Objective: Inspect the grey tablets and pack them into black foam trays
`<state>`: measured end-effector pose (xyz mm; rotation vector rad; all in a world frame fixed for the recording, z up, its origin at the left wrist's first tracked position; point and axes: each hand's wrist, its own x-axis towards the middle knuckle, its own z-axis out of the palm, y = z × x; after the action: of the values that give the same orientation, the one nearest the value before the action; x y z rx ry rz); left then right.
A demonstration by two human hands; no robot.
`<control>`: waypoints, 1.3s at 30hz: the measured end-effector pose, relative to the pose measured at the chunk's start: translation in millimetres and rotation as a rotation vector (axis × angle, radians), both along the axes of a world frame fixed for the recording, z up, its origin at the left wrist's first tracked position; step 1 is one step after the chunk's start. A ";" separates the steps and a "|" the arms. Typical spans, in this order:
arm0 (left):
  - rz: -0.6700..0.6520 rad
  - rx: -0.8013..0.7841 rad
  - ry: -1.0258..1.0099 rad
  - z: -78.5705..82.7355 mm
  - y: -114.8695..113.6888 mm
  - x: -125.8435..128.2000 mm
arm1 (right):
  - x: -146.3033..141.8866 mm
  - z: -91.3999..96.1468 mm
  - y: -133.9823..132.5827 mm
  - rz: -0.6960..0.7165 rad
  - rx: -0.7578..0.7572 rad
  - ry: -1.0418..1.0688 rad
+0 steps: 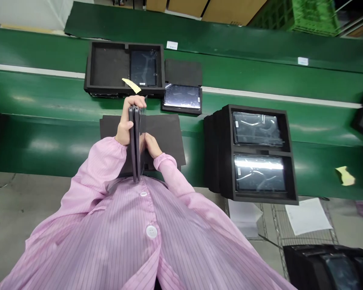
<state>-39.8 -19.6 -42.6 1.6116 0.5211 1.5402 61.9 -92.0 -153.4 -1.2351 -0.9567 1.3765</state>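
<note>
Head view: your left hand [125, 123] is clasping the far end of two tablets [136, 145], which are standing on edge over the black sheet [167, 135] on the green bench [48, 139], their long axis running away from you. Your right hand [153, 146] is hovering close on their right; its grip I cannot tell.

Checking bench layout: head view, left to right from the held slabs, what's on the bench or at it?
held slabs → right hand → small tray → tray stack → yellow scrap. Left hand overlaps the slabs, so left out.
</note>
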 end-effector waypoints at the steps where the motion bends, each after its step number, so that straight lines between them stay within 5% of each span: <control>1: -0.002 -0.040 -0.019 -3.4 -2.0 -5.9 | -5.1 -3.1 0.0 -0.043 -0.021 0.012; 4: -0.054 -0.274 0.023 -16.1 -23.2 -34.3 | -6.8 3.1 -0.8 -0.194 -0.066 -0.011; 8: -0.202 -0.672 0.270 -33.3 -84.9 -66.7 | 22.3 30.2 -5.3 -0.321 -0.096 -0.196; 11: -0.236 -0.829 0.339 -45.8 -124.2 -61.5 | 46.1 47.1 -11.3 -0.359 -0.111 -0.355; 15: -0.275 -0.948 0.312 -61.7 -137.8 -48.6 | 57.1 49.5 -26.1 -0.334 -0.157 -0.518; 18: -0.220 -0.852 0.412 -68.0 -143.9 -63.6 | 57.4 39.1 -42.0 -0.340 -0.266 -0.535; 22: 0.165 -0.590 0.944 -79.4 -172.4 -107.5 | 64.7 25.5 -58.3 -0.411 -0.443 -0.464; 26: 0.260 -0.476 1.282 -105.6 -194.9 -140.3 | 74.7 22.7 -62.3 -0.460 -0.500 -0.465; 31: 0.239 -0.376 1.276 -131.7 -173.7 -157.6 | 77.1 25.6 -60.2 -0.494 -0.562 -0.466; 35: 0.209 -0.366 1.199 -133.0 -157.7 -165.9 | 72.9 29.3 -62.5 -0.498 -0.559 -0.492; 39: 0.217 -0.436 1.168 -129.2 -166.0 -165.3 | 65.8 31.4 -66.1 -0.463 -0.529 -0.516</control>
<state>-205.1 -185.6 -171.8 1.9919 1.5549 0.3835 127.7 -158.1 -122.0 -2.1310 -0.5804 0.9755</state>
